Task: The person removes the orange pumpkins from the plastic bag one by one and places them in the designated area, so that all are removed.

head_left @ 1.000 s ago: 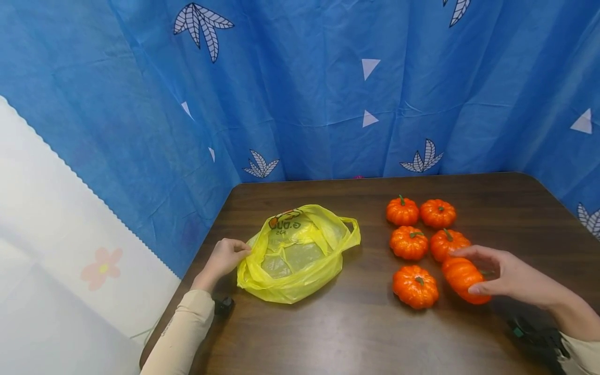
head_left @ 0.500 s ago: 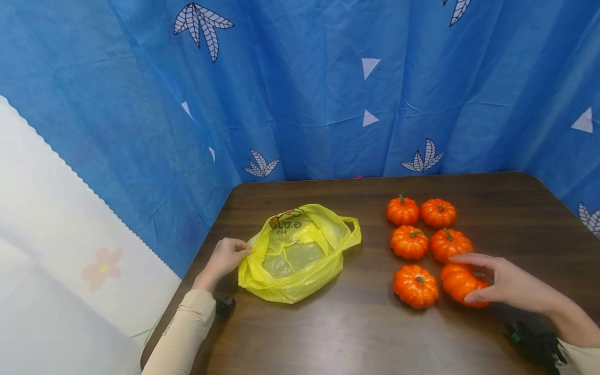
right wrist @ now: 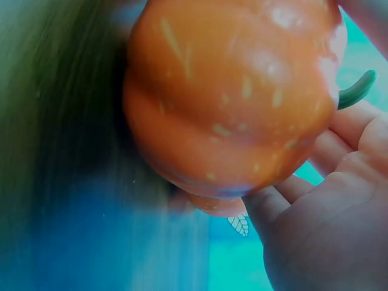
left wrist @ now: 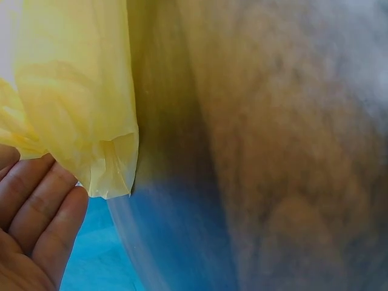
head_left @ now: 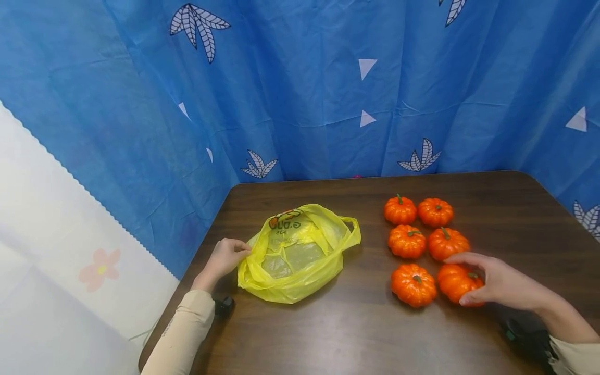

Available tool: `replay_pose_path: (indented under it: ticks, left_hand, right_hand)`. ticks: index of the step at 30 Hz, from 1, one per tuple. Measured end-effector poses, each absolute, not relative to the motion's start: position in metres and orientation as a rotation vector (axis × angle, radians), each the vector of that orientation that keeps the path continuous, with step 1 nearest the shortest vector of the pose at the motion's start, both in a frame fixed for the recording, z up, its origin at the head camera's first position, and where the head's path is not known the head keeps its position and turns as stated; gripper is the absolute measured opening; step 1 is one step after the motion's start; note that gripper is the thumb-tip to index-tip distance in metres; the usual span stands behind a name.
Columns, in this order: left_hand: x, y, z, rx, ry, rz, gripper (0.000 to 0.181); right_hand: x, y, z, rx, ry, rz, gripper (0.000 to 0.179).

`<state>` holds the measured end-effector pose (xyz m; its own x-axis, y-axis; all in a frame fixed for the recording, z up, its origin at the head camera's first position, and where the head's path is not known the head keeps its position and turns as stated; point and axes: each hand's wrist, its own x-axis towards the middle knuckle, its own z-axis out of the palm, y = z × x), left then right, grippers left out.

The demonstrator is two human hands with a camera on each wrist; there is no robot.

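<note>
A yellow plastic bag point(head_left: 304, 284) lies with its mouth spread upward on the left half of the table. My left hand point(head_left: 225, 257) pinches the bag's left rim; in the left wrist view the bag point(left wrist: 79, 91) hangs beside the fingers of that hand point(left wrist: 39, 215), whose fingertips are partly hidden. At the right, my right hand point(head_left: 503, 284) holds a small orange pumpkin point(head_left: 453, 284) from its right side, thumb in front and fingers behind. The right wrist view has this pumpkin point(right wrist: 230, 103) close up, its green stem toward the palm of the hand point(right wrist: 333, 212).
Several more orange pumpkins stand in two columns beside and behind the held one, including a front-left one point(head_left: 413, 285) and a middle-right one point(head_left: 447, 244). The dark wooden table point(head_left: 351, 328) meets a blue curtain point(head_left: 309, 94) along its back edge.
The pumpkin in my right hand was tilted and slightly raised a second ago; it has come down and its stem now points more upward. My left hand and the bag are almost unmoved.
</note>
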<state>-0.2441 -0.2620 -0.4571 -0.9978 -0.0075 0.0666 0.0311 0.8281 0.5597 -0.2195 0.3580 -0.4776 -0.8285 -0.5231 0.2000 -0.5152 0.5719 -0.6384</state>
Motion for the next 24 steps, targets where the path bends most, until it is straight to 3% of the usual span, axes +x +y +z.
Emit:
replay_pose_path:
  ticks: [24]
  left_hand:
    - [-0.245,-0.260,-0.454,-0.042,-2.951,-0.870,0.013]
  right_hand:
    - [-0.212,0.344,-0.481,-1.033,2.925,-0.996,0.077]
